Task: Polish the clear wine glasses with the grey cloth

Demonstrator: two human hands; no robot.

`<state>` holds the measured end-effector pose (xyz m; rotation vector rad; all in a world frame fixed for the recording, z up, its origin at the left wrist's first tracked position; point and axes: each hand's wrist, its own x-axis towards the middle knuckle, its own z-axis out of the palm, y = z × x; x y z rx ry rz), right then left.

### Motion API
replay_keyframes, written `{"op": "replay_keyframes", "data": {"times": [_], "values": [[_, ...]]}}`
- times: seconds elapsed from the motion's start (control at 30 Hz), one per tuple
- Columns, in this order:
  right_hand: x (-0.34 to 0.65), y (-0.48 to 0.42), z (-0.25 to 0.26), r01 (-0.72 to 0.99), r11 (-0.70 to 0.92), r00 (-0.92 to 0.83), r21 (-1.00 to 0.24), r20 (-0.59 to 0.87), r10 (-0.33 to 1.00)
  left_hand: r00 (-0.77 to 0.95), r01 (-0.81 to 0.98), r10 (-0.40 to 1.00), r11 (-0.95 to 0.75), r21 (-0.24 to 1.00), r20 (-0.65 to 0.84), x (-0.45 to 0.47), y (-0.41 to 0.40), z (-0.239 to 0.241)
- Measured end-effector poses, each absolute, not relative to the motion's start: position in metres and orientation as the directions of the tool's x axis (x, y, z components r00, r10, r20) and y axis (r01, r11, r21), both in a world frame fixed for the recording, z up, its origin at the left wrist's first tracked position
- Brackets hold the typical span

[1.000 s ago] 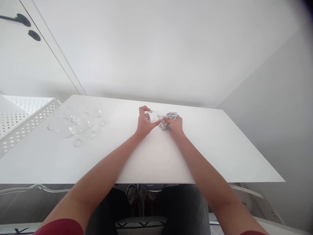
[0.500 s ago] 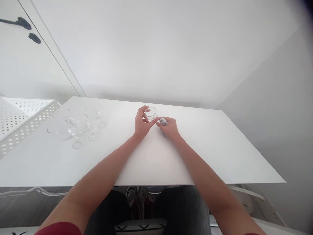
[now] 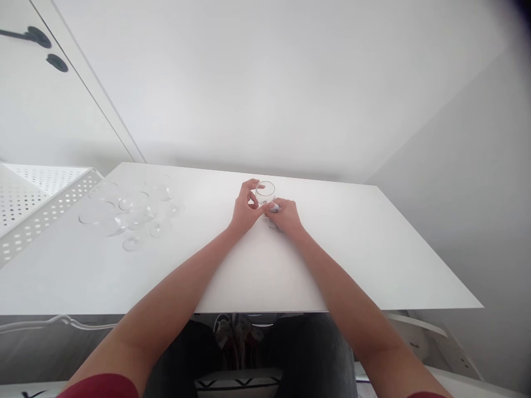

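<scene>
A small clear glass (image 3: 265,192) stands upright near the middle of the white table (image 3: 365,260). My left hand (image 3: 244,209) curls round its left side, fingers and thumb closed on it. My right hand (image 3: 285,216) is closed on a bunched grey cloth (image 3: 274,208), pressed against the lower part of the glass. Most of the cloth is hidden inside my fist.
Several clear stemmed glasses (image 3: 133,210) stand grouped on the table's left part. A white perforated metal rack (image 3: 37,204) sits past the left edge. A white wall lies behind the table. My legs and a chair show below the front edge.
The glass went from tilted on its side to upright. The grey cloth, loosely spread a second ago, is now bunched into my right fist against the glass's base.
</scene>
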<state>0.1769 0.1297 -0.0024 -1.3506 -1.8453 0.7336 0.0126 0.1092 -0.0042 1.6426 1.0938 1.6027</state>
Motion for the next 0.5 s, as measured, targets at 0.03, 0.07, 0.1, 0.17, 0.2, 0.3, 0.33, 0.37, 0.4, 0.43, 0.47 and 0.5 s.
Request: {"op": "replay_keyframes", "data": {"times": [0.03, 0.07, 0.1, 0.17, 0.2, 0.3, 0.33, 0.37, 0.4, 0.43, 0.47, 0.5], "values": [[0.177, 0.130, -0.002, 0.524, 0.277, -0.176, -0.805, 0.216, 0.960, -0.061, 0.140, 0.861, -0.494, 0.858, 0.505, 0.013, 0.110, -0.005], [0.178, 0.130, -0.002, 0.504, 0.262, -0.153, -0.823, 0.213, 0.965, -0.064, 0.124, 0.860, -0.496, 0.859, 0.506, 0.013, 0.111, -0.005], [0.180, 0.131, -0.001, 0.488, 0.241, -0.116, -0.839, 0.211, 0.970, -0.072, 0.104, 0.862, -0.494, 0.863, 0.502, 0.013, 0.111, -0.005], [0.187, 0.135, -0.001, 0.479, 0.185, -0.011, -0.858, 0.205, 0.979, -0.094, 0.064, 0.876, -0.470, 0.881, 0.474, 0.012, 0.112, -0.005], [0.191, 0.138, -0.001, 0.487, 0.151, 0.052, -0.860, 0.202, 0.978, -0.105, 0.050, 0.885, -0.450, 0.892, 0.453, 0.012, 0.112, -0.005], [0.208, 0.149, -0.004, 0.520, 0.056, 0.199, -0.852, 0.185, 0.962, -0.125, 0.037, 0.912, -0.389, 0.920, 0.391, 0.012, 0.112, -0.006], [0.213, 0.153, -0.005, 0.534, 0.032, 0.233, -0.845, 0.184, 0.955, -0.127, 0.036, 0.918, -0.375, 0.926, 0.376, 0.012, 0.112, -0.006], [0.219, 0.156, -0.006, 0.551, 0.014, 0.261, -0.835, 0.188, 0.947, -0.129, 0.035, 0.921, -0.366, 0.930, 0.367, 0.012, 0.112, -0.006], [0.224, 0.159, -0.007, 0.572, -0.002, 0.284, -0.820, 0.196, 0.939, -0.132, 0.034, 0.922, -0.362, 0.932, 0.363, 0.012, 0.112, -0.007], [0.228, 0.162, -0.008, 0.595, -0.019, 0.304, -0.804, 0.203, 0.931, -0.134, 0.035, 0.922, -0.361, 0.932, 0.363, 0.012, 0.112, -0.007], [0.232, 0.164, -0.009, 0.616, -0.039, 0.325, -0.787, 0.209, 0.922, -0.137, 0.042, 0.920, -0.364, 0.930, 0.367, 0.012, 0.112, -0.007], [0.235, 0.165, -0.009, 0.634, -0.062, 0.344, -0.771, 0.211, 0.915, -0.154, 0.060, 0.912, -0.375, 0.925, 0.380, 0.013, 0.112, -0.007]]}}
